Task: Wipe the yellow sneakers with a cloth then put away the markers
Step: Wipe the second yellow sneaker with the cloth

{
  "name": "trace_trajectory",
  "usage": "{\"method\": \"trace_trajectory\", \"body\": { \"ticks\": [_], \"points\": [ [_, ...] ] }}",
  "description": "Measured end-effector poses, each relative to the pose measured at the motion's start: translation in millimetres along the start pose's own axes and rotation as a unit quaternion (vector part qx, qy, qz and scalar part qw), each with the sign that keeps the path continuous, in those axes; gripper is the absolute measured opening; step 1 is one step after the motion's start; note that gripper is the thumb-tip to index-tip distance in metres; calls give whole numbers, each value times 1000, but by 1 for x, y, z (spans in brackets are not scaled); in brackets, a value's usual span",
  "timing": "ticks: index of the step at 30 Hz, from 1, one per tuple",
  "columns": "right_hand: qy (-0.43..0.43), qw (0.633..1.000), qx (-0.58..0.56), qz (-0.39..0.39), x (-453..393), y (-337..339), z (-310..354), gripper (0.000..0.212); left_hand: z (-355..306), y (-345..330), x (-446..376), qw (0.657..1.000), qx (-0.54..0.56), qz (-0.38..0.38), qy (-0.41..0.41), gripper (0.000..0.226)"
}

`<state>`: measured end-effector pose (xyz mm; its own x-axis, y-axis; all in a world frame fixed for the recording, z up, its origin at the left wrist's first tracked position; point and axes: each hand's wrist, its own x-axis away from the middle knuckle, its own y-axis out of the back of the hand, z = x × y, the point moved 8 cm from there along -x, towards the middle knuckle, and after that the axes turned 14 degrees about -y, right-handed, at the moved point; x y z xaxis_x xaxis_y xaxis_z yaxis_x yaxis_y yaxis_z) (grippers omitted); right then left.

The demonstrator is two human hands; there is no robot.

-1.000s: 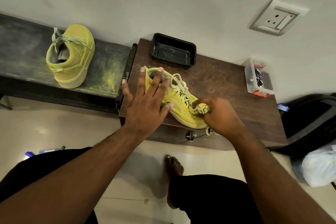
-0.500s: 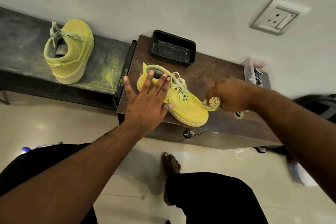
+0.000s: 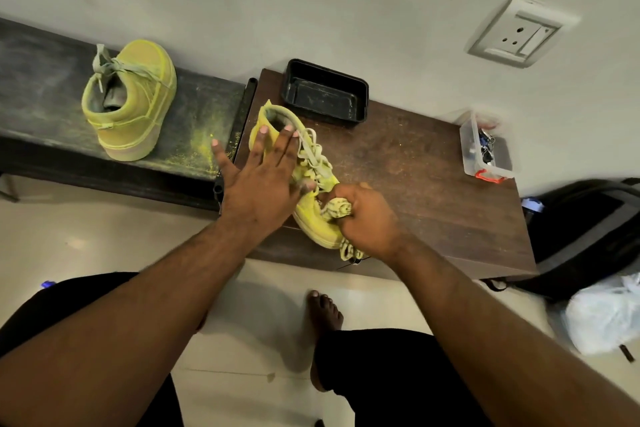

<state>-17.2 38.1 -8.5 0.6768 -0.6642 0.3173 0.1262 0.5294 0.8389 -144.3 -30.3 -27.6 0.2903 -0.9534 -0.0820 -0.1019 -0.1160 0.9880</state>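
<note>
Sneaker point(image 3: 313, 215) at frame centre, long axis upper-left heel to lower-right toe. Left hand point(image 3: 266, 180) spread flat on heel; right hand point(image 3: 367, 218) clutches cloth point(image 3: 337, 210) at toe.

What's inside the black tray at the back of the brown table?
The black tray on the brown table holds no objects that show, only pale smears and specks on its floor. Its near wall hides a strip of the floor just behind it.

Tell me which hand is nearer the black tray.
Left. The left hand lies flat on the sneaker, fingertips just below the black tray. The right hand grips the cloth at the sneaker's toe, farther off.
</note>
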Motion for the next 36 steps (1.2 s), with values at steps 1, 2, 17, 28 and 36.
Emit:
{"method": "trace_trajectory", "body": {
  "ticks": [1,2,17,28,36],
  "points": [
    [8,1000,23,2,-1,-3,3,34,3,0,0,1000,-4,0,4,75],
    [11,999,49,14,-3,-3,2,37,5,1,0,1000,-10,-3,4,74],
    [199,943,255,80,21,2,40,44,10,2,-4,999,36,30,-4,87],
    [134,936,298,133,36,49,-14,38,8,1,-4,997,69,42,11,89],
    [163,953,254,-33,20,14,26,38,6,-4,-3,998,51,21,16,88]
  ]
}}
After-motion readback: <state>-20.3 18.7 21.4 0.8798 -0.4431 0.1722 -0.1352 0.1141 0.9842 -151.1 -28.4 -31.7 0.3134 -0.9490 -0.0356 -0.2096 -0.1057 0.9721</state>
